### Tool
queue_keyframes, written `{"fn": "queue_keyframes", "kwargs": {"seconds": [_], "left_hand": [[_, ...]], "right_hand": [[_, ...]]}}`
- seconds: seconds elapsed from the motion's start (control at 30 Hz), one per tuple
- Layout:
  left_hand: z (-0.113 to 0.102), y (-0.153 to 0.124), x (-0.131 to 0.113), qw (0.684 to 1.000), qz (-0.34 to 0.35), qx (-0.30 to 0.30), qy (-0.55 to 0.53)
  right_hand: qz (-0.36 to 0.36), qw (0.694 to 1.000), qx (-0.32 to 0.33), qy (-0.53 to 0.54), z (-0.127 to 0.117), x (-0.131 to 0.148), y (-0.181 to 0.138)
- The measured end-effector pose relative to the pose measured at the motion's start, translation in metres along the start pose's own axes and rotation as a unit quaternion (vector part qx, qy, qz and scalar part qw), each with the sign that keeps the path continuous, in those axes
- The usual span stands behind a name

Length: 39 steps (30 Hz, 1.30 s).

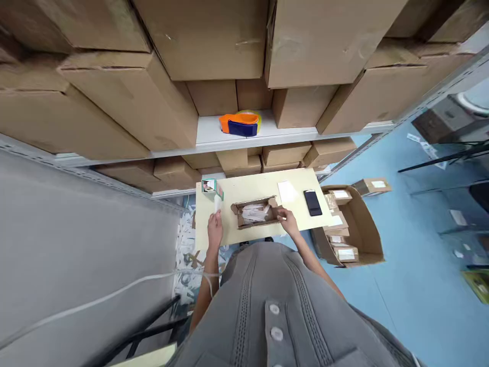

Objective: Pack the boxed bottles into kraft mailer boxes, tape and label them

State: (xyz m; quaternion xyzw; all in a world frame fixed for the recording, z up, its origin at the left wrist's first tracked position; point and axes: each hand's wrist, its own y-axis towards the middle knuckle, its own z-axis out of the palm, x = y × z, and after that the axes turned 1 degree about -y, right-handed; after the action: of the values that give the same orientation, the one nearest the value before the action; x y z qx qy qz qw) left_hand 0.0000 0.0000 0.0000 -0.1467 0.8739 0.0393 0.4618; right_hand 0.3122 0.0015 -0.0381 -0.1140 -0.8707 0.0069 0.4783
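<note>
Cardboard box (272,215) with white slips (254,213) inside lies mid-frame, the right hand (288,223) at its right end, fingers bent, grip impossible to tell, while left of centre the left hand (215,229) pinches a white strip (217,203) near a green-edged carton (220,191).

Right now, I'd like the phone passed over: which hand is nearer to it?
Right. The right hand is left of the phone, by the open cardboard box's right end; the left hand, holding a white slip, is beyond the box's left end.
</note>
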Motion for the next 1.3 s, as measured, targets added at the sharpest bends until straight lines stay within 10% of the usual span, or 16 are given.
{"fn": "queue_keyframes", "kwargs": {"seconds": [0.2,0.47,0.8,1.03,1.3], "left_hand": [[0.015,-0.021,-0.042,0.971,0.211,0.106,0.041],[0.051,-0.02,-0.064,0.896,0.31,0.264,0.175],[-0.018,0.076,-0.043,0.977,0.037,-0.039,0.208],[0.0,0.148,-0.049,0.962,-0.099,0.02,0.253],[0.024,0.15,-0.034,0.947,-0.104,-0.027,0.302]], "right_hand": [[0.024,1.0,0.007,-0.005,-0.001,0.004,0.004],[0.035,0.999,0.004,0.003,-0.002,0.009,0.002],[0.048,0.998,-0.017,0.039,-0.006,0.001,-0.006],[0.041,0.999,-0.014,0.034,-0.006,0.001,-0.011],[0.059,0.997,-0.034,0.028,-0.016,0.004,-0.025]]}}
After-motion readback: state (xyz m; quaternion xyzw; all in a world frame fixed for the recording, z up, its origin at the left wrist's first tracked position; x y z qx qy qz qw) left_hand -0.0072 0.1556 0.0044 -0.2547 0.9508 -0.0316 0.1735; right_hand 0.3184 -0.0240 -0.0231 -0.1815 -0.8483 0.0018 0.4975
